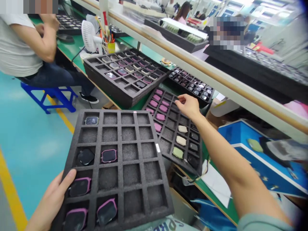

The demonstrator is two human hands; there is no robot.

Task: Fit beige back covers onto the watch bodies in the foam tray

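My left hand (54, 195) grips the left edge of a black foam tray (120, 139), thumb on top. Several of its compartments hold square watch bodies, such as a pink-framed watch (109, 156) and a dark one (86, 156); others are bare foam. My right hand (189, 105) hovers at the far side of a second foam tray (167, 145), fingers curled together toward the thumb. Whether something small sits in them I cannot make out. In that second tray lie pink watch cases (160, 117), cream ones (181, 140), a green one (178, 152) and black ones.
A stack of foam trays (130, 93) with watches stands on the green bench, beside a white fan (89, 37) and a pen cup (110, 47). Another watch tray (190, 81) lies beneath the shelf rail (192, 64). At right is a blue box (264, 160). A seated person (21, 48) is at left.
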